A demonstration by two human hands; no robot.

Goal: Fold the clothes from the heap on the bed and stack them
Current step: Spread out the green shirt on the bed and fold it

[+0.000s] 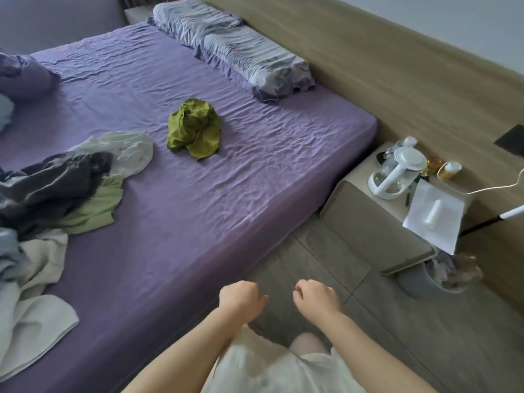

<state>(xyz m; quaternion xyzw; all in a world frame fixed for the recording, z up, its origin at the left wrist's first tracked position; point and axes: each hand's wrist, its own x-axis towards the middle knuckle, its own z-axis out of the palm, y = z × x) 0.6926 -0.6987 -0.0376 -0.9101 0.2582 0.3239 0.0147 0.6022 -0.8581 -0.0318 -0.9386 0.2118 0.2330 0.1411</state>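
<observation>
Both hands hang in front of the body, over the floor just beside the near edge of the bed [198, 222]; the left hand [241, 299] and the right hand [316, 297] have their fingers curled in, and neither one holds anything. No folded stack is visible, so I judge that the folding is at its very beginning and the step in hand is to choose and take one piece. The heap [54, 199] lies on the left part of the bed, well apart from the hands: a dark grey piece on top, a pale green one under it, white and light blue pieces nearer the bed edge. One olive green garment [194, 129] lies alone and crumpled in the middle of the bed, between the heap and the pillows [235, 46]. To do this step well, I would take this single garment first, because nothing lies on it and the purple sheet around it is free for spreading. It is better to pinch it at two far points, lift and shake it so the knot opens, then lay it flat. If one starts from the heap, one should pull only the top piece, otherwise the others may slide to the floor.
</observation>
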